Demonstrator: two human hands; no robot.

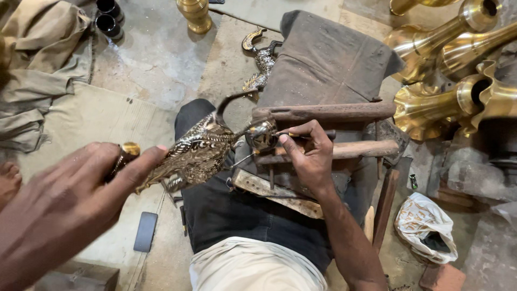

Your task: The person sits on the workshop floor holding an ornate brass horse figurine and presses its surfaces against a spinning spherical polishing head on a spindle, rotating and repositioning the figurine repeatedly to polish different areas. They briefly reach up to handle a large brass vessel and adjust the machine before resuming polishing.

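An engraved brass bird figure (196, 153), black and gold, lies across my lap with its curved neck (229, 102) rising toward a wooden frame. Close to the camera, my left hand (64, 207) is raised, with a small brass-tipped tool (125, 155) between its fingers and the bird's tail end just beyond the fingertips. My right hand (308, 156) pinches a thin engraving tool (309, 135) whose tip meets the bird's rounded brass part (263, 134), resting on the wooden bars (328, 112).
Several large polished brass vases (455, 64) lie at the right. A second brass bird (259, 63) lies beyond the brown cloth pad (328, 59). A dark phone (145, 231) lies on the floor mat, a crumpled bag (425, 226) at lower right, and cloth heaps (37, 64) at left.
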